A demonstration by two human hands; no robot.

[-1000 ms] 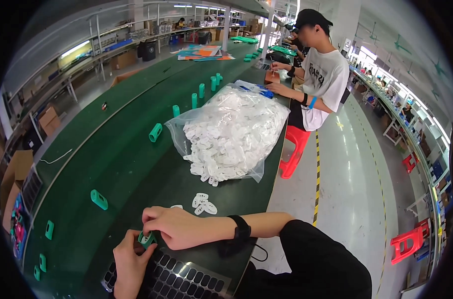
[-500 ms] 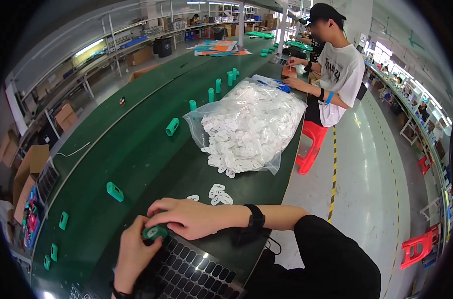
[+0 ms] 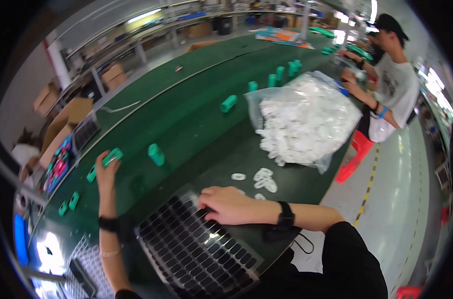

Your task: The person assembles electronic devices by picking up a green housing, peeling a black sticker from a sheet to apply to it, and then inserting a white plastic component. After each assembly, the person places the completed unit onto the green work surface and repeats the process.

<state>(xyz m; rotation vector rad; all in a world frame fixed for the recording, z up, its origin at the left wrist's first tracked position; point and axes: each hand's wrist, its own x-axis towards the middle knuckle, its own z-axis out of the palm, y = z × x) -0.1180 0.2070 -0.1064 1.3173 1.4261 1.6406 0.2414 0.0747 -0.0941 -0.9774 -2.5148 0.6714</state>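
My left hand point(image 3: 105, 167) reaches out over the left part of the green table with its fingers closed around a green plastic casing point(image 3: 113, 156). Just beside it lies another green casing point(image 3: 91, 173), and a further casing point(image 3: 156, 155) lies to its right. My right hand point(image 3: 229, 205) is at the upper right corner of a sheet of black oval stickers point(image 3: 186, 239). Its fingers are bent together, and whatever they grip is hidden. Several loose white oval pieces point(image 3: 264, 180) lie beyond this hand.
A large clear bag of white pieces point(image 3: 308, 122) stands on the green table point(image 3: 186, 134). Several green casings point(image 3: 272, 80) form a row behind it. A co-worker point(image 3: 393, 79) sits at the right edge. Cardboard boxes point(image 3: 77, 114) stand at the far left.
My left hand has moved away from my right hand, outward to the left with the green casing. My right hand has let go of the casing and moved to the sticker sheet. The view has shifted left.
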